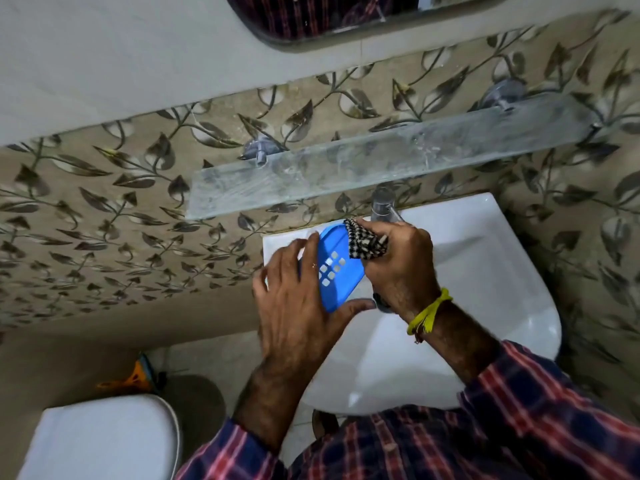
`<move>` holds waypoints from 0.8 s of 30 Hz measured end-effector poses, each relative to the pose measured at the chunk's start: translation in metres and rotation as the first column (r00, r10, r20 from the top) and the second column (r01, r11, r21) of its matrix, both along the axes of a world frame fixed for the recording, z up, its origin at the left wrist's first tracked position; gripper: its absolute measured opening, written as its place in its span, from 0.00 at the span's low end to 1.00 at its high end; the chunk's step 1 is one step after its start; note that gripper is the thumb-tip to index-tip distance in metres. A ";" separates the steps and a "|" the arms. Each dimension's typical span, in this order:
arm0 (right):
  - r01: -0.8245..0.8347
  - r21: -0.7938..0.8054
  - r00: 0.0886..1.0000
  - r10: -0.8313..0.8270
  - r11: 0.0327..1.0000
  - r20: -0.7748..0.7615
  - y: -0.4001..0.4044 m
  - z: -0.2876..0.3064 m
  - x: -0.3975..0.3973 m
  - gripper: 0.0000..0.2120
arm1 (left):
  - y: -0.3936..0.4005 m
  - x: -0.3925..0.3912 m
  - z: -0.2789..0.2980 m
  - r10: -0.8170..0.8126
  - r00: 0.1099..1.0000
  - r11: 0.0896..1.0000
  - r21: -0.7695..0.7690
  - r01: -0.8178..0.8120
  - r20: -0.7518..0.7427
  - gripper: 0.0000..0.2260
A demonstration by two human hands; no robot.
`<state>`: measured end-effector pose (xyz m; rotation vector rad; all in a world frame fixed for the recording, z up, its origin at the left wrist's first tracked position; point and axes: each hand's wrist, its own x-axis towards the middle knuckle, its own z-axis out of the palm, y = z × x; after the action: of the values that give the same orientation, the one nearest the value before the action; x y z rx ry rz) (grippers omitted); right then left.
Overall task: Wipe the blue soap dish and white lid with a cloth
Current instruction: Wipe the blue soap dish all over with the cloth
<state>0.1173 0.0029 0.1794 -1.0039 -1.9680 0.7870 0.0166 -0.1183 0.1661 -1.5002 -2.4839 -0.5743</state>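
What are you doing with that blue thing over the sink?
A person is cleaning a blue plastic soap dish over the white ceramic sink. The left hand holds the dish tilted up, with its drain holes showing. The right hand grips a black-and-white checked cloth and presses it against the dish's far end. No white lid is in view.

Blue soap dish (332,271), black-and-white checked cloth (363,242)
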 end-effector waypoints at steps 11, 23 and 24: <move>-0.085 -0.296 0.896 -0.058 0.951 -0.441 0.003 0.009 0.005 0.03 | 0.011 0.000 0.010 -0.288 0.420 0.954 0.297 0.046 0.861 0.30; -0.167 0.148 0.983 0.176 0.975 -0.050 -0.017 0.002 0.001 0.22 | 0.026 0.009 -0.006 -0.409 -0.328 0.903 0.326 -0.281 0.852 0.22; -0.179 0.169 0.983 0.183 0.969 -0.008 -0.018 0.003 0.001 0.21 | 0.025 0.010 -0.008 -0.405 -0.348 0.903 0.310 -0.297 0.846 0.22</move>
<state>0.1181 -0.0149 0.1820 -0.7207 -2.0880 0.7130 0.0267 -0.0928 0.1585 -0.6689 -2.2875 -3.5535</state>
